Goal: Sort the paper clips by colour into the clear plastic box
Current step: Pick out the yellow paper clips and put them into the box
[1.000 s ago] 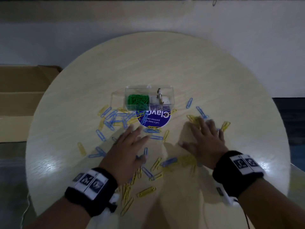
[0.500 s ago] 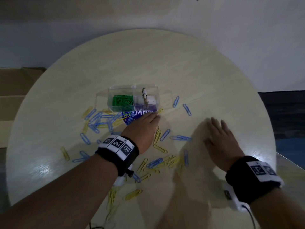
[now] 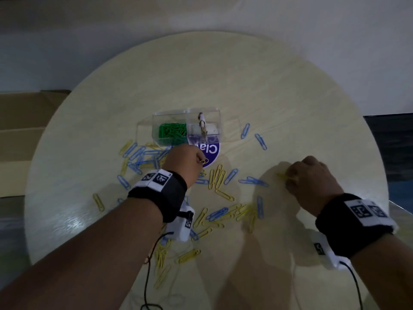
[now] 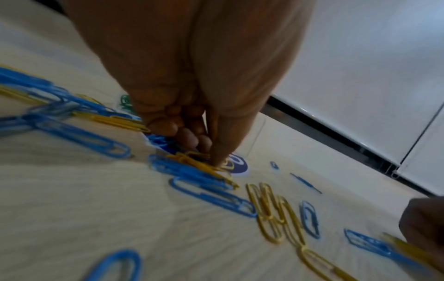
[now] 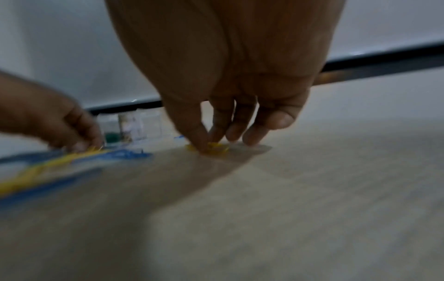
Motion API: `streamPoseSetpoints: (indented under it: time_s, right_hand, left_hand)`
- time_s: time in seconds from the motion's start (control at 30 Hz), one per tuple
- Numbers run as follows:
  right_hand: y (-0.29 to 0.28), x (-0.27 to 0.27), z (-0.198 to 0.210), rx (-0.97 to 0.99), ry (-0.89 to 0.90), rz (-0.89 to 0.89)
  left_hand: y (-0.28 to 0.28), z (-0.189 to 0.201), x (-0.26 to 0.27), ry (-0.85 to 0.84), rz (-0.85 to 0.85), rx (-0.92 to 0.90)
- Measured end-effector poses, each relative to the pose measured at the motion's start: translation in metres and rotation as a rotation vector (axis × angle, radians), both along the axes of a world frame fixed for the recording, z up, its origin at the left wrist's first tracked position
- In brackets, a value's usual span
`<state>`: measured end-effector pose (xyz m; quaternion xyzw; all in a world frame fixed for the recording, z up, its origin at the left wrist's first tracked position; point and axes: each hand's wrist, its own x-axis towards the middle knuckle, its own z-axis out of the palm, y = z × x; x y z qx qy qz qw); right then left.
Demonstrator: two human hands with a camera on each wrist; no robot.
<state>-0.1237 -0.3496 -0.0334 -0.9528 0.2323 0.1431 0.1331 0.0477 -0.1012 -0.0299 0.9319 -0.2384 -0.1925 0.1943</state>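
A round pale table (image 3: 279, 90) carries everything. Beyond the left hand (image 3: 183, 162), just past its knuckles, stands the clear plastic box (image 3: 210, 115): its compartment nearer the left holds green clips (image 3: 172, 130), the other a small white item I cannot identify. A purple round sticker (image 3: 211, 151) lies under the box's near edge, beside the left hand's fingers. Loose blue clips (image 3: 143, 153) and yellow clips (image 3: 218, 175) lie scattered to the left of the left hand, between the two hands and back toward the wrists. The left hand's fingers are curled down, thumb and fingertips pinching a yellow clip (image 3: 204, 161) on the sticker's edge. The right hand (image 3: 312, 182), well apart to the right, has its fingers bent to the tabletop, thumb and forefinger pinching another yellow clip (image 3: 282, 175) that lies on the wood.
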Motion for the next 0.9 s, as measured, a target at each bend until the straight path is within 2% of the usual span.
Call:
streamPoseSetpoints:
  time_s: [0.07,0.17,0.27,0.4,0.5,0.6,0.67,0.73,0.8,0.9]
  right_hand:
    - [0.002,0.001,0.0,0.088,-0.022,-0.038]
    - [0.019,-0.007,0.005,0.167,-0.267,0.035]
    - [0.051,-0.016,0.013,0.326,-0.434,0.116]
    - [0.063,-0.014,-0.005,0.369,-0.372,0.106]
    - [0.053,-0.004,-0.004,0.263,-0.4,0.028]
    - [0.056,-0.013,0.009,0.279,-0.466,0.015]
    - [0.068,-0.029,0.017,0.383,-0.422,0.112]
    - [0.082,-0.047,0.017,0.448,-0.337,0.197]
    - [0.085,-0.058,0.01,0.441,-0.308,0.178]
    - [0.072,-0.056,0.004,0.374,-0.306,0.013]
  left_hand:
    - [0.001,0.002,-0.001,-0.008,-0.068,0.034]
    - [0.01,-0.001,-0.01,-0.127,-0.161,-0.035]
    - [0.028,-0.008,-0.032,-0.122,-0.191,-0.073]
    - [0.057,-0.018,-0.041,-0.113,-0.119,0.008]
    - [0.072,-0.009,-0.039,-0.16,-0.105,0.059]
    - [0.075,0.007,-0.058,-0.135,-0.202,-0.081]
    - [0.075,0.012,-0.084,0.007,-0.357,-0.171]
    - [0.08,0.006,-0.105,0.056,-0.492,-0.16]
    - [0.089,-0.005,-0.109,0.028,-0.517,-0.138]
    - [0.102,-0.009,-0.1,-0.033,-0.428,-0.089]
